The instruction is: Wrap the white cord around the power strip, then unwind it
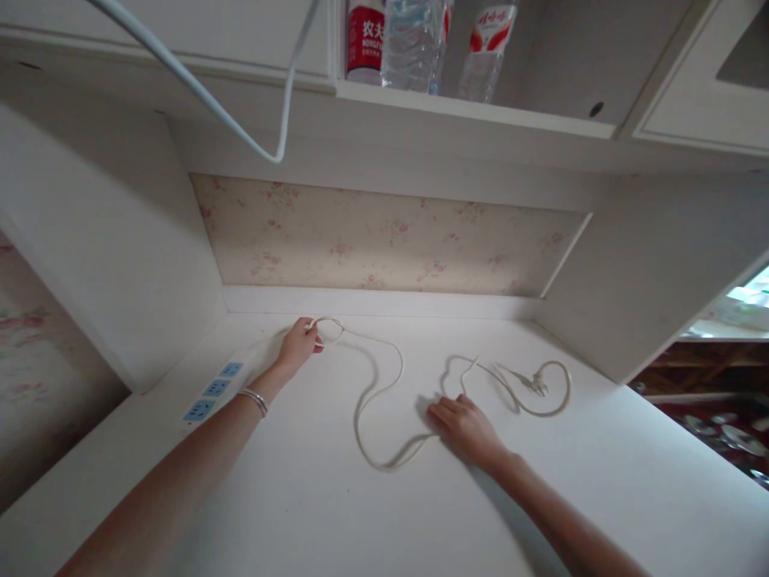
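A power strip (215,389) with blue socket faces lies on the white desktop at the left, its white body blending into the surface. Its long white cord (359,413) winds loosely across the desk. My left hand (299,343), with a bangle at the wrist, is closed on a loop of this cord near the back edge. Further right, my right hand (467,429) rests low over the desk, fingers curled round the cord, which comes out on both sides. Beyond it the cord curves round to a plug (539,383) lying on the desk.
Overhead, a cabinet shelf (481,112) holds several plastic bottles (412,44). A pale cable (204,96) hangs down at the upper left. White side panels (649,272) flank the desk, with floral wallpaper (384,240) behind.
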Motion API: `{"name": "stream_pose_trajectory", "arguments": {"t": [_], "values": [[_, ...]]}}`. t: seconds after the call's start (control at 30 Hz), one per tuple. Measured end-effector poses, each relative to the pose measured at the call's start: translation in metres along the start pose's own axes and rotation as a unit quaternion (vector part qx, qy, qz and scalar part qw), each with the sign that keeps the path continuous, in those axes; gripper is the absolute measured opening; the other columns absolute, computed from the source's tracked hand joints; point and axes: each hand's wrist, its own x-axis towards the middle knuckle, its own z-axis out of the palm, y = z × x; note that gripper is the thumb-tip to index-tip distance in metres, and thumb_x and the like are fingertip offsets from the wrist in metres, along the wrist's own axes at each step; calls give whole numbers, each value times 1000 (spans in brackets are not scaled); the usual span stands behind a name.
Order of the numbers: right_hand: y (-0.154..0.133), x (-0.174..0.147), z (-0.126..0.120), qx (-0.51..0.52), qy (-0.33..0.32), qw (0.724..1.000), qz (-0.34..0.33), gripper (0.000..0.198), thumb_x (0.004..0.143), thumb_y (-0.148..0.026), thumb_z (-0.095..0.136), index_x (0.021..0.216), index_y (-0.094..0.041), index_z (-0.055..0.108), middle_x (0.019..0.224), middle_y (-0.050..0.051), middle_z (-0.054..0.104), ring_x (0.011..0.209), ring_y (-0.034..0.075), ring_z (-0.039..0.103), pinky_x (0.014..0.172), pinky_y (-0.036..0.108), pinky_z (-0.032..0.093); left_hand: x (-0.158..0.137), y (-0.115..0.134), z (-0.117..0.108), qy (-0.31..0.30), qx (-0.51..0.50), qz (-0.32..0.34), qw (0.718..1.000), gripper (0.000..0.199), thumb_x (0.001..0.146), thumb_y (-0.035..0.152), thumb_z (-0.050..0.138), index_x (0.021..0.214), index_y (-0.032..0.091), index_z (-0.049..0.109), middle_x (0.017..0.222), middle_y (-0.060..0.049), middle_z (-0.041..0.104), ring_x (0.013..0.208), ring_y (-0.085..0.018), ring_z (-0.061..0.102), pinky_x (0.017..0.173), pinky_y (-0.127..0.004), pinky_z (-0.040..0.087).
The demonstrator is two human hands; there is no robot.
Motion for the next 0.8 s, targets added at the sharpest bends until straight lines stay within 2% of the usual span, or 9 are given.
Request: {"name": "stream_pose_trajectory", "arguments": {"t": [0.17,0.3,0.37,0.43,0.53,0.6,0.67,0.7,0.8], "values": [[58,7,9,-38,53,992,107,33,95,-26,35,90,-17,66,76,7,65,72,18,57,77,32,37,-43,-8,-14,-8,-163,-16,986,23,82,30,56,100,18,49,72,-2,64,64,-13,65,66,-32,56],[60,21,15,88,161,954,239,37,91,-40,40,91,-17,68,84,8,67,77,20,59,73,29,40,-75,-13,-12,-38,-277,-41,959,22,80,23,56,100,19,47,77,-3,67,72,-14,68,75,-35,56],[50,29,17,198,243,887,338,40,86,-48,45,88,-16,69,80,7,67,73,19,58,69,29,41,-84,-17,-10,-30,-333,-64,940,26,80,18,56,103,21,47,76,-2,67,73,-14,68,78,-35,55],[38,36,18,328,310,795,405,40,81,-52,51,82,-15,68,65,3,61,61,16,53,62,28,41,-88,-19,-7,-22,-348,-75,934,31,79,16,56,108,22,46,78,-2,66,73,-14,68,78,-35,55],[19,47,13,492,357,671,425,35,72,-49,62,77,-15,66,49,-5,45,47,10,39,51,25,37,-89,-24,-6,-26,-286,-56,956,31,81,21,54,111,22,46,84,-3,67,74,-13,67,76,-34,55],[5,56,3,551,358,627,420,34,69,-47,66,78,-15,66,49,-7,42,45,9,36,48,24,35,-88,-28,-7,-33,-235,-38,971,29,82,29,53,109,20,49,88,-5,67,71,-14,67,71,-33,55],[-11,69,-15,584,340,624,392,33,69,-46,66,81,-15,66,53,-6,44,46,8,37,47,23,35,-88,-31,-8,-44,-197,-24,979,29,81,38,54,101,18,56,87,-6,67,66,-14,66,66,-31,55],[-19,77,-27,592,322,643,363,33,70,-46,66,81,-15,66,55,-5,46,48,8,39,48,23,35,-89,-32,-8,-48,-181,-17,982,30,80,42,56,95,17,59,83,-5,67,63,-15,65,63,-30,54],[-43,103,-63,550,254,748,271,31,75,-46,62,82,-16,67,67,0,56,58,11,47,55,23,40,-91,-34,-9,-51,-119,14,991,34,76,49,59,80,16,64,68,-2,66,56,-15,62,55,-25,48]]}}
